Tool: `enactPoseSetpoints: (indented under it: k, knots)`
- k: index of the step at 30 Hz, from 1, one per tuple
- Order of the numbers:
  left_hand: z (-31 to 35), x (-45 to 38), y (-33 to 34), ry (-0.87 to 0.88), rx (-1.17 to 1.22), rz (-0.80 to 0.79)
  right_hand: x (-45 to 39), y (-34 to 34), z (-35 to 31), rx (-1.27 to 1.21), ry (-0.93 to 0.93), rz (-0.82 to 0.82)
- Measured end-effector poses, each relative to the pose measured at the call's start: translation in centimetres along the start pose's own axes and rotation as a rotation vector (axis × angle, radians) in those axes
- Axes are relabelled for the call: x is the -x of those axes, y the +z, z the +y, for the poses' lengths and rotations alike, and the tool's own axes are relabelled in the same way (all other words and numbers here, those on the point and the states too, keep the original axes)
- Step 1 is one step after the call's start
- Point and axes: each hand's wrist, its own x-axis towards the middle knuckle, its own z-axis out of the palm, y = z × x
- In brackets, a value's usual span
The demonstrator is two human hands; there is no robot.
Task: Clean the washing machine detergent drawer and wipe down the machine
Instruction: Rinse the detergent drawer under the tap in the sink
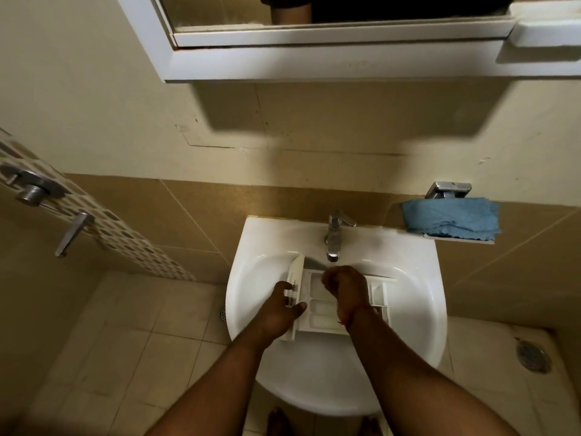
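One detergent drawer (317, 306) lies in the basin of the one white sink (418, 309), its long axis running across from the left hand to the right and beyond, tilted a little so the front panel end rises toward the far left. The left hand (279, 309) clamps that front panel end, fingers wrapped over the far face and the thumb pressed on the near edge, so it serves as the steadying hand. The right hand (344, 289) sits directly over the drawer's middle compartments, curled into a loose fist with knuckles toward the tap; whether it holds a brush or cloth inside the fist cannot be told. The single tap (334, 237) stands just beyond the right hand, its spout ending above the drawer's far edge, and no running water can be made out. One blue cloth (452, 220) rests on a wall shelf, well beyond and to the right of the right hand, which is the nearer hand to it. Judging by this, scrubbing the compartments is the step in hand, and the machine wipe-down is not yet begun.
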Motion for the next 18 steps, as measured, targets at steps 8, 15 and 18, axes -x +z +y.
enactPoseSetpoints:
  k: [8,15,18]
  knots:
    - [0.2,0.0,0.0,0.0,0.003,0.003,-0.3,0.8,0.1,0.321,-0.34,-0.332]
    - [0.1,-0.3,-0.1,-0.046,-0.024,0.0,-2.3,-8.9,4.4,1.074,-0.492,0.145]
    - [0.0,-0.3,-0.1,-0.043,-0.009,-0.008,-2.1,-6.8,3.7,1.065,-0.463,0.274]
